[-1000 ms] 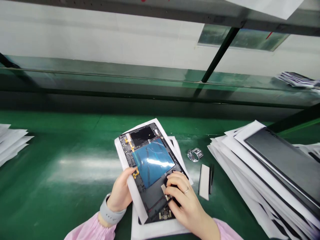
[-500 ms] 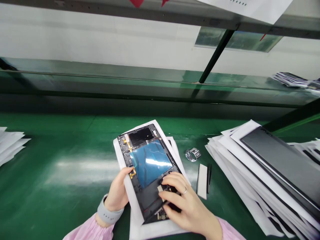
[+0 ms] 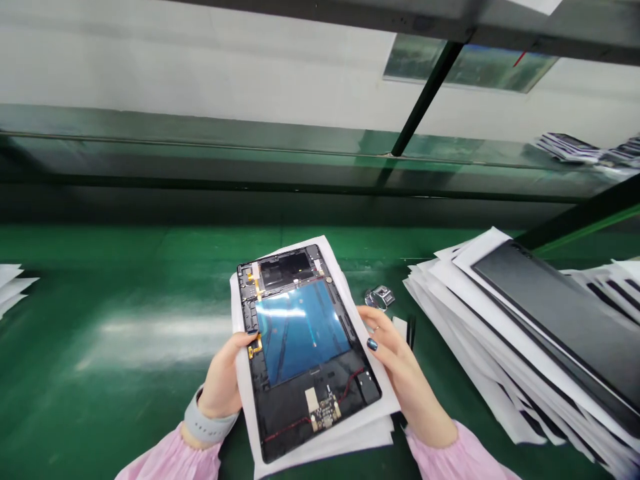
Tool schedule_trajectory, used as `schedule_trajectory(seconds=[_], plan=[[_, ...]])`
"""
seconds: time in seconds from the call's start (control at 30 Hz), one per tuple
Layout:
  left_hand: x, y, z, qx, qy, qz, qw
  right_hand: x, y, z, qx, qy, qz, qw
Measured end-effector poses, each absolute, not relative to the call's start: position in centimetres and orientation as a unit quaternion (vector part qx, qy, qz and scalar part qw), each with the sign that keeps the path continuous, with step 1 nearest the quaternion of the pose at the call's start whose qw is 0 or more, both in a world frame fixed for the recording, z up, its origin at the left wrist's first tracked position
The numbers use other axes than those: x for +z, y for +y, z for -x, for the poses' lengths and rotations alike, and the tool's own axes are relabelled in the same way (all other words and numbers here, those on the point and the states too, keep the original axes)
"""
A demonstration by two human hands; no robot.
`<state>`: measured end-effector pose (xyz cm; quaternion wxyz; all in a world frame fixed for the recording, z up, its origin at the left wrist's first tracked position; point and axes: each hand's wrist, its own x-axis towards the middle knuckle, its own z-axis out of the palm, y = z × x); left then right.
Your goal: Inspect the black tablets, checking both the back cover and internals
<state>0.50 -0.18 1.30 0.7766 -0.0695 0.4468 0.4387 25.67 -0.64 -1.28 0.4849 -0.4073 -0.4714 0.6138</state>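
Observation:
A tablet with its insides exposed [image 3: 285,407] lies on a white foam sheet [image 3: 345,427], tilted a little. It shows a blue film panel [image 3: 305,333], a small circuit board [image 3: 326,412], red wires and orange ribbon cables. My left hand [image 3: 223,377] grips the left edge, thumb on top beside an orange ribbon cable [image 3: 254,348], fingers hidden underneath. On the opposite side, my right hand [image 3: 400,363] is closed around the sheet's right edge by the tablet, its thumb at the rim and its other fingers partly hidden.
On the right leans a tall stack of white sheets [image 3: 480,347] with a dark panel [image 3: 555,313] on top. A shiny metal ring holder [image 3: 380,297] and a small white strip [image 3: 399,325] lie beyond my right hand. More white sheets [image 3: 15,287] sit at the far left of the green table [image 3: 125,387].
My right hand has moved off the tablet's lower part to the right edge. The circuit board and red wires now show fully. The tablet is turned slightly, and the view has shifted.

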Motion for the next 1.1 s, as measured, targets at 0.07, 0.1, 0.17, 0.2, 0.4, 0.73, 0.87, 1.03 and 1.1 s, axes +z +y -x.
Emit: schedule_trajectory(seconds=[0.07, 0.1, 0.17, 0.2, 0.4, 0.73, 0.87, 1.03, 1.1], plan=[[1.1, -0.2, -0.5, 0.439, 0.447, 0.050, 0.778, -1.2, -0.6, -25.3, 0.640, -0.435, 0.396, 0.494], [1.0, -0.3, -0.5, 0.438, 0.448, 0.038, 0.778, -1.1, -0.6, -25.2, 0.646, -0.424, 0.401, 0.493], [0.8, -0.4, -0.5, 0.433, 0.445, 0.009, 0.784, -0.9, -0.6, -25.1, 0.657, -0.405, 0.422, 0.475], [0.7, -0.4, -0.4, 0.431, 0.441, -0.003, 0.787, -0.8, -0.6, -25.1, 0.664, -0.395, 0.430, 0.468], [0.0, -0.6, -0.5, 0.437, 0.424, -0.024, 0.793, -0.4, -0.6, -25.3, 0.688, -0.359, 0.444, 0.448], [-0.5, -0.9, -0.1, 0.424, 0.391, -0.048, 0.815, -0.5, -0.8, -25.5, 0.675, -0.407, 0.458, 0.411], [-0.6, -1.0, -0.1, 0.424, 0.377, -0.059, 0.821, -0.5, -0.9, -25.7, 0.659, -0.414, 0.487, 0.396], [-0.4, -1.0, -0.2, 0.422, 0.363, -0.069, 0.828, -0.8, -1.2, -26.0, 0.663, -0.394, 0.498, 0.397], [-0.4, -1.0, -0.2, 0.425, 0.360, -0.070, 0.827, -1.0, -1.3, -25.9, 0.669, -0.366, 0.502, 0.407]])
